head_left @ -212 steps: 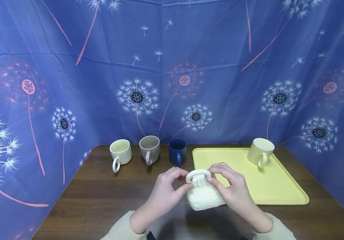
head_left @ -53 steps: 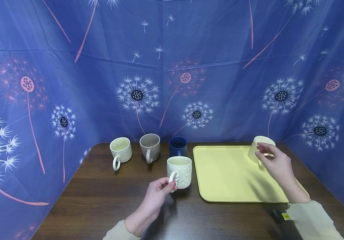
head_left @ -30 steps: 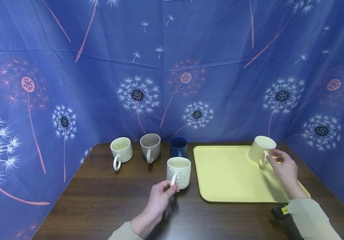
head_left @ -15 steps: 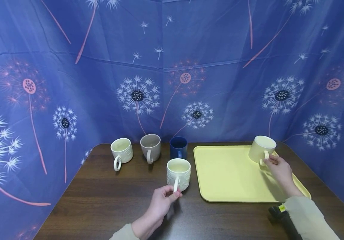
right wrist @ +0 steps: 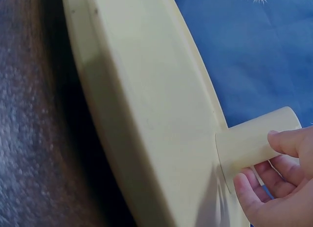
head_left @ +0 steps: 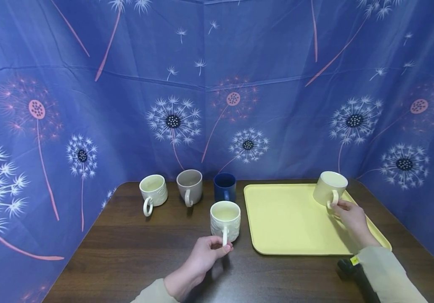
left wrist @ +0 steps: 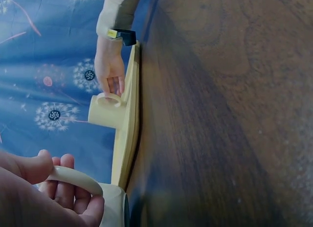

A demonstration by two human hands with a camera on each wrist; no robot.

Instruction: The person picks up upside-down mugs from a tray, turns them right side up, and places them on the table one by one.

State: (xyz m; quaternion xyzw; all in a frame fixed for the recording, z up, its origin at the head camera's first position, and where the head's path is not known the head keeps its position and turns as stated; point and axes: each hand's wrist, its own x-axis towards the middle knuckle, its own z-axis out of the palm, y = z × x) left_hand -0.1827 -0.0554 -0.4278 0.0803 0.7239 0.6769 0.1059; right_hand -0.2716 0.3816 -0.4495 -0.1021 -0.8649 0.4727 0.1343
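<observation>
The left hand (head_left: 205,252) pinches the handle of the embossed cream mug (head_left: 225,219), thumb and fingers curled round the loop; the left wrist view confirms this grip closed on the handle. The mug stands upright on the desk (head_left: 126,252), just beyond the hand and just left of the yellow tray (head_left: 289,227). The right hand (head_left: 349,214) has its fingers curled at the handle of the pale yellow mug (head_left: 328,187), which stands upright in the tray's far right corner, directly ahead of that grip. Three more mugs stand in a row at the desk's back edge: cream (head_left: 152,191), beige (head_left: 189,185), dark blue (head_left: 224,186).
</observation>
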